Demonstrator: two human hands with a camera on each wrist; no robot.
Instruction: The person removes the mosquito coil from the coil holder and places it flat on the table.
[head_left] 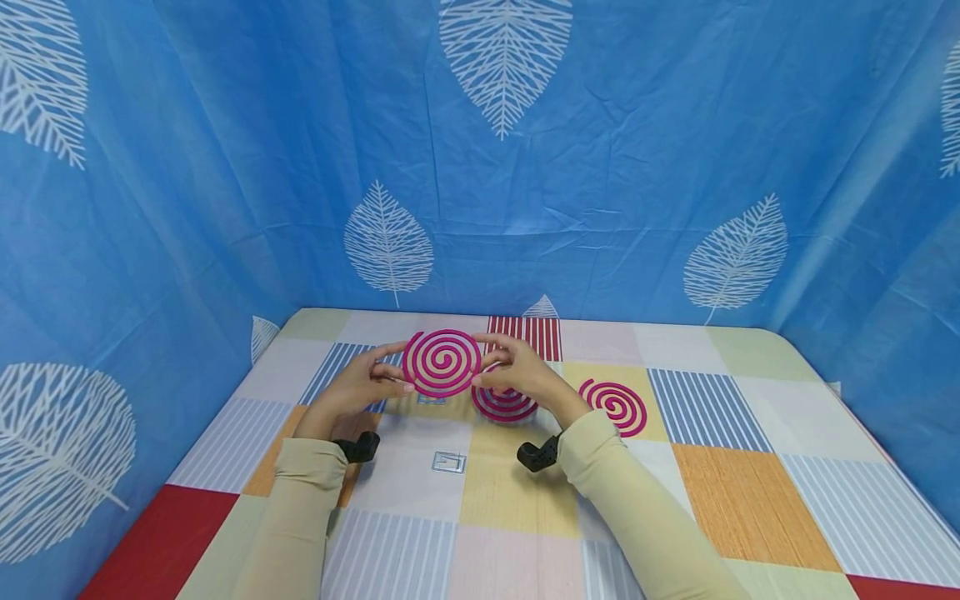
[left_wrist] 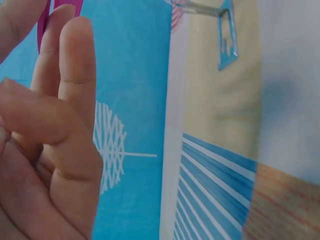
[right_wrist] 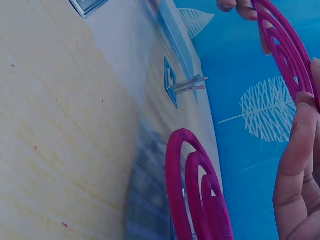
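Note:
Both hands hold up a magenta mosquito coil point(head_left: 446, 360), its flat face toward the head camera. My left hand point(head_left: 354, 390) pinches its left edge between thumb and fingers; my right hand point(head_left: 527, 372) grips its right edge. In the left wrist view only a sliver of the coil point(left_wrist: 42, 30) shows beyond the left fingers. The right wrist view shows the coil point(right_wrist: 282, 50) edge-on between both hands' fingertips. Below the held coil stands a small coil stand point(right_wrist: 171, 82) with a rectangular base and a thin upright prong.
A second magenta coil point(head_left: 504, 417), partly covered by the right hand, sits raised over the table. Farther right lies a third coil point(head_left: 617, 408). Another small stand point(head_left: 448, 462) is on the patchwork tablecloth point(head_left: 517, 492). Blue leaf-print curtains point(head_left: 600, 167) enclose the table.

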